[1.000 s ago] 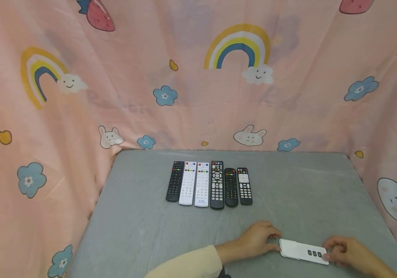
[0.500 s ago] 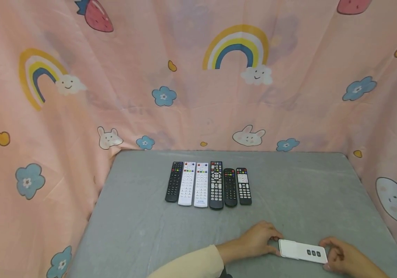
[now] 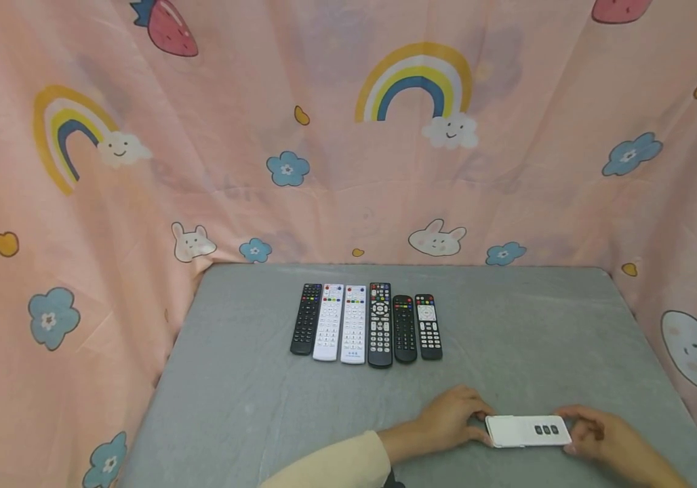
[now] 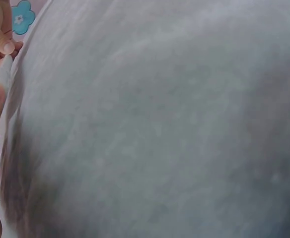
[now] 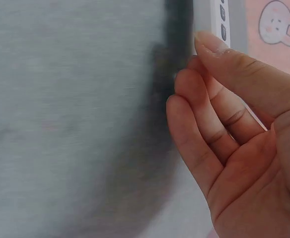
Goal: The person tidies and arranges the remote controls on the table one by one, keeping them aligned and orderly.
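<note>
A slim white remote (image 3: pixel 513 431) with a few dark buttons near one end lies sideways between my hands in the head view. My left hand (image 3: pixel 449 420) pinches its left end between thumb and fingers. At the right end, my right hand (image 3: pixel 601 437) grips it the same way. In the right wrist view the right thumb presses on the edge of the remote (image 5: pixel 204 20), with the other fingers of the right hand (image 5: pixel 224 109) curled below. Only a thin edge of the remote (image 4: pixel 4 72) shows in the left wrist view, at the far left.
Several black and white remotes (image 3: pixel 353 325) stand side by side in a row at the back middle of the grey-covered table (image 3: pixel 232 393). A pink patterned curtain (image 3: pixel 348 203) hangs behind the table and along its sides.
The white remote has swung from a slant to nearly level, its right end rising in the head view. My right hand has shifted left with it; the left hand stays almost in place.
</note>
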`<action>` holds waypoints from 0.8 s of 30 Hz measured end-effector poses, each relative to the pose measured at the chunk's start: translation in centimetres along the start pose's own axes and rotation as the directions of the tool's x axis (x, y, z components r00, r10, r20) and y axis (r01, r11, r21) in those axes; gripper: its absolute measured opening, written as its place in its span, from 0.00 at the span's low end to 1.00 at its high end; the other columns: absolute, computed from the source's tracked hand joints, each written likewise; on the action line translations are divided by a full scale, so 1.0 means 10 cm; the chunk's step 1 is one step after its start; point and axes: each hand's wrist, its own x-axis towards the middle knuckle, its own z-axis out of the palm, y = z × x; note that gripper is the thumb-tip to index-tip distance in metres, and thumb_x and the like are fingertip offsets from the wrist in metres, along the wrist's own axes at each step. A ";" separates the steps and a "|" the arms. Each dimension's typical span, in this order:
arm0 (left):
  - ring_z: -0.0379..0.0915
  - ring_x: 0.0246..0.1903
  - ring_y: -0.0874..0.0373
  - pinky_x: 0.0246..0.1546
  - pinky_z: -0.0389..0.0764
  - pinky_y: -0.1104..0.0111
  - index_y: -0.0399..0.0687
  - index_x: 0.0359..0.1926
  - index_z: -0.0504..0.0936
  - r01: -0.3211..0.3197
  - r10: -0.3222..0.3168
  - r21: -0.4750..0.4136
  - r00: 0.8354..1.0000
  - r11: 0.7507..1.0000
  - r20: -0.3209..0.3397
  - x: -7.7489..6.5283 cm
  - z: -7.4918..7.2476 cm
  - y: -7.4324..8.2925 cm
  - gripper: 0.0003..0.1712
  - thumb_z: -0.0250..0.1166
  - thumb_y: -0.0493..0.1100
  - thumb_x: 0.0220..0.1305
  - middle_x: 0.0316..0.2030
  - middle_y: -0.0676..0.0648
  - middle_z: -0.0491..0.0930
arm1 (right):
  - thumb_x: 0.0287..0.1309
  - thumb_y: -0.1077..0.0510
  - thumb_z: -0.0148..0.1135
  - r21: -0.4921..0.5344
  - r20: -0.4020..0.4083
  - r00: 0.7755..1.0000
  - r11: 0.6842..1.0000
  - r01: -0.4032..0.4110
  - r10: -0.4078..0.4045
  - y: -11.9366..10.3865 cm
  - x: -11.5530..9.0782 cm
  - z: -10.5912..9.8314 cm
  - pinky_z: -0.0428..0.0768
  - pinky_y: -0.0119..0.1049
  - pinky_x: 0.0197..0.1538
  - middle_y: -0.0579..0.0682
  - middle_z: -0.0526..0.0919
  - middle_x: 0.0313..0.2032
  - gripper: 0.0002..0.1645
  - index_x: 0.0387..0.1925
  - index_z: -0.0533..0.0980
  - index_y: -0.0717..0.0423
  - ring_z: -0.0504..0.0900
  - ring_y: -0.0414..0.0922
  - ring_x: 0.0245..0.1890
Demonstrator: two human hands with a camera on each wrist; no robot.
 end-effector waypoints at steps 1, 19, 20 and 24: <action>0.68 0.37 0.78 0.40 0.62 0.93 0.60 0.52 0.84 0.009 -0.009 -0.008 1.000 1.000 -0.009 0.00 -0.02 0.00 0.27 0.72 0.62 0.50 0.36 0.65 0.80 | 0.55 0.52 0.70 -0.008 -0.002 1.000 1.000 0.025 -0.025 -0.02 0.01 -0.03 0.72 0.28 0.30 0.48 0.81 0.32 0.38 0.61 0.70 0.68 0.73 0.32 0.27; 0.69 0.36 0.80 0.39 0.62 0.93 0.61 0.48 0.85 0.080 -0.088 -0.093 0.992 0.992 -0.090 -0.05 -0.15 -0.17 0.25 0.73 0.61 0.48 0.35 0.65 0.82 | 0.59 0.52 0.68 -0.010 -0.036 0.991 0.992 0.128 -0.128 -0.32 0.18 -0.14 0.78 0.29 0.32 0.50 0.85 0.34 0.39 0.64 0.68 0.72 0.78 0.31 0.29; 0.69 0.35 0.80 0.38 0.62 0.93 0.61 0.48 0.85 0.087 -0.097 -0.101 0.991 0.991 -0.094 -0.05 -0.15 -0.18 0.25 0.73 0.61 0.48 0.35 0.65 0.83 | 0.61 0.51 0.66 -0.003 -0.033 0.990 0.990 0.138 -0.138 -0.33 0.19 -0.14 0.78 0.30 0.32 0.50 0.85 0.34 0.38 0.65 0.68 0.72 0.77 0.31 0.28; 0.73 0.34 0.81 0.37 0.63 0.94 0.59 0.46 0.86 0.102 -0.119 -0.137 0.985 0.985 -0.124 -0.05 -0.16 -0.21 0.24 0.75 0.59 0.47 0.34 0.64 0.86 | 0.64 0.52 0.63 0.025 -0.035 0.985 0.985 0.169 -0.168 -0.39 0.26 -0.13 0.78 0.32 0.31 0.49 0.84 0.33 0.38 0.66 0.66 0.72 0.78 0.32 0.28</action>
